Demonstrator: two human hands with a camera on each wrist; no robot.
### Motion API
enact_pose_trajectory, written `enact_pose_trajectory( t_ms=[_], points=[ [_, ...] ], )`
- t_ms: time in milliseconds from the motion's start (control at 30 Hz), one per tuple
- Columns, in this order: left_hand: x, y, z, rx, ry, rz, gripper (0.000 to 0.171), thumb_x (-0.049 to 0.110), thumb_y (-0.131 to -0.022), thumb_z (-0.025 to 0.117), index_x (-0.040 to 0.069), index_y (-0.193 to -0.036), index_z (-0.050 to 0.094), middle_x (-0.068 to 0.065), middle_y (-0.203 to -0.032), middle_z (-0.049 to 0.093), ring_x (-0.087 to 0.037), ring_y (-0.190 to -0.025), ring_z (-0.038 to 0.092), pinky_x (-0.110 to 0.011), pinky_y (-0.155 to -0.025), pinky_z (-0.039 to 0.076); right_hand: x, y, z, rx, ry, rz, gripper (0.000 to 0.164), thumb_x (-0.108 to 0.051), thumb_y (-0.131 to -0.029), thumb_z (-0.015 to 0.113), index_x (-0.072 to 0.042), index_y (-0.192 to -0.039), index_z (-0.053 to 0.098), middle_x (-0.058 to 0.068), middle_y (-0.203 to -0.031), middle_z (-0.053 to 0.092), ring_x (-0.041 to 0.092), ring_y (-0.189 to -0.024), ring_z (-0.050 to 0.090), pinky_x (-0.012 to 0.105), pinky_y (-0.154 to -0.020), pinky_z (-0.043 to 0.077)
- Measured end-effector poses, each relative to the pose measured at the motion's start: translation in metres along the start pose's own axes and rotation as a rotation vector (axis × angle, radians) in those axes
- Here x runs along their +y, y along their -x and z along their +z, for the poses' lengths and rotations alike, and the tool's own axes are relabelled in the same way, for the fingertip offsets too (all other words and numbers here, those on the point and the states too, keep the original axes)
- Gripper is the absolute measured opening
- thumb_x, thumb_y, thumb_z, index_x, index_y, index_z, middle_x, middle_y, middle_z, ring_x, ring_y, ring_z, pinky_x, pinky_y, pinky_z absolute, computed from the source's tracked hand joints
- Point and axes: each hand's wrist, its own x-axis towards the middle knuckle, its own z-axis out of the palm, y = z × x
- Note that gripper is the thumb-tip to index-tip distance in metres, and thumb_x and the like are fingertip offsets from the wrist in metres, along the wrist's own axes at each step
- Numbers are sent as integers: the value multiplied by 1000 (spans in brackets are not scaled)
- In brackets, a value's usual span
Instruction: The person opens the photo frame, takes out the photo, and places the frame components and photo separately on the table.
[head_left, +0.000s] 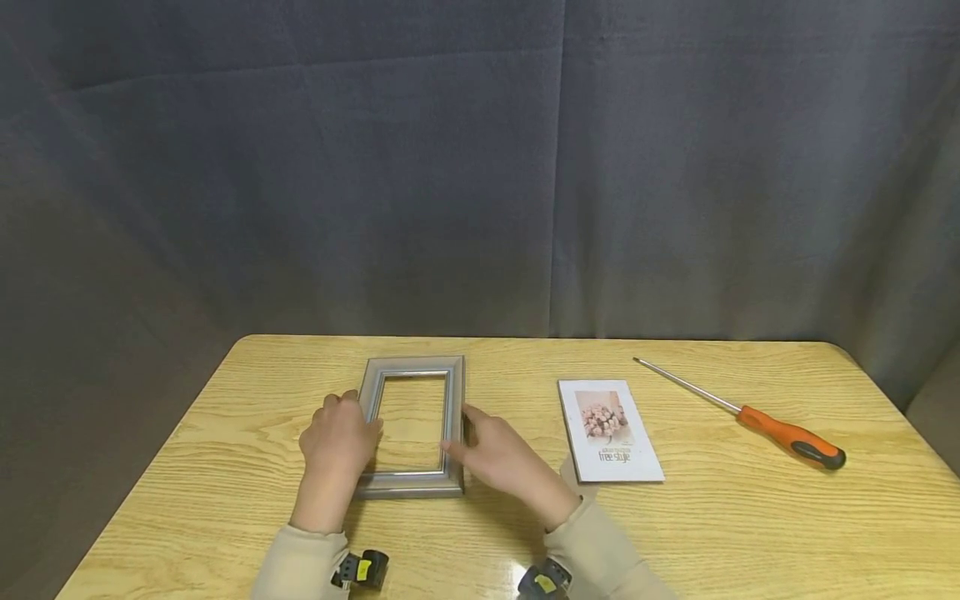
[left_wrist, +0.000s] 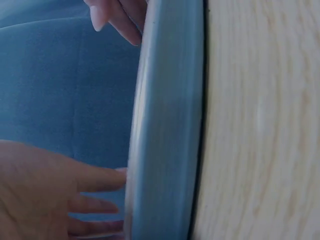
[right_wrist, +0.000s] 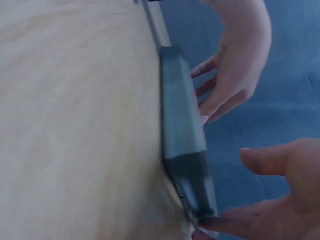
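Observation:
A silver-grey picture frame [head_left: 416, 365] lies on the table, its middle a see-through opening onto the wood. My left hand [head_left: 339, 437] grips its left side, fingers bent at the edge. At the right side is my right hand [head_left: 498, 454], its fingers along the outer edge and its thumb reaching over the frame. The right wrist view shows that right thumb [right_wrist: 265, 157] apart from the frame [right_wrist: 182, 110], while the fingers touch its near corner. In the left wrist view, left-hand fingers [left_wrist: 100, 177] meet the frame's edge [left_wrist: 167, 120].
A white card [head_left: 648, 467] with a pink flower picture lies right of the frame, a pale piece [head_left: 572, 475] showing at its lower left. Farther right rests a screwdriver [head_left: 783, 435] with an orange and black handle. A dark curtain [head_left: 450, 192] hangs behind the table [head_left: 225, 467].

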Motion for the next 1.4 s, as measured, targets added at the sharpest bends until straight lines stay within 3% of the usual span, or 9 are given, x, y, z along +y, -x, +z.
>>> enact_pose_trajectory(
  t_ms=[100,300,500,767,1100,1400],
  points=[
    [1,-1,-1,42,14,23,51,26,-86,62,-7,-124,56,-33,-114,62,-46,-93,61,-63,-65,55,-2,2,-8,-2,-10,-5,63,-39,-93,50,2,-140,39,26,-138,52,39,-124,48,55,-103,44],
    [7,0,-3,90,93,69,43,27,-89,57,0,-122,61,-25,-117,67,-41,-93,65,-57,-61,57,-5,8,-22,11,17,-42,50,-39,-93,50,-5,-130,55,18,-126,64,30,-112,58,50,-94,51],
    [18,2,-7,76,138,85,40,28,-90,57,5,-122,62,-18,-116,70,-34,-83,67,-45,-52,55,-3,18,-39,72,119,-32,42,-37,-92,53,-10,-124,61,13,-118,69,27,-107,60,49,-92,50],
    [30,4,-2,0,161,107,38,33,-91,55,13,-123,62,-8,-118,71,-24,-74,66,-31,-47,44,9,35,-59,159,248,-5,32,-32,-89,58,-15,-115,67,4,-103,74,19,-95,64,43,-82,53],
    [40,8,7,-17,161,145,36,32,-90,56,13,-120,64,-4,-112,73,-12,-49,46,-24,-36,33,36,50,-85,220,346,-33,23,-26,-89,60,-13,-105,70,1,-83,73,9,-72,58,29,-59,49],
    [43,10,13,0,168,168,34,30,-89,58,11,-117,66,-6,-106,75,-11,-44,42,-23,-34,31,65,60,-116,231,442,73,17,-30,-85,64,-15,-91,69,3,-80,69,12,-66,55,30,-54,43]
  ],
)
